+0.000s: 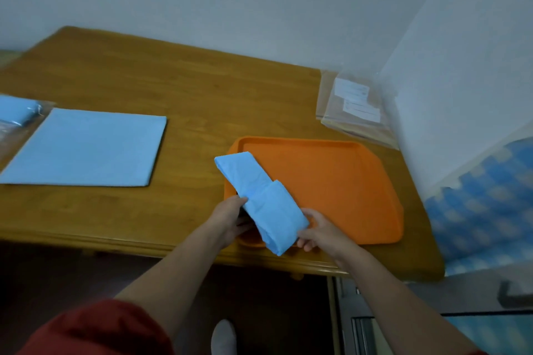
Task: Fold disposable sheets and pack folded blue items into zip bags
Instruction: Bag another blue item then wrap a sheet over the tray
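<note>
A long folded blue sheet [259, 199] is held over the near left corner of the orange tray [346, 181]. Its near end is doubled back on itself. My left hand [230, 220] grips the sheet's left edge at the middle. Holding the near right end is my right hand [313, 229], fingers curled under it. A flat stack of blue sheets [86, 147] lies on the wooden table [173, 81] to the left. Clear zip bags with white labels [354, 106] lie at the table's far right corner.
A packed bag with a blue item [17, 112] sits at the far left edge. White walls close the back and right. A blue checked mat [484, 210] lies right of the table. The table's front edge runs just below my hands.
</note>
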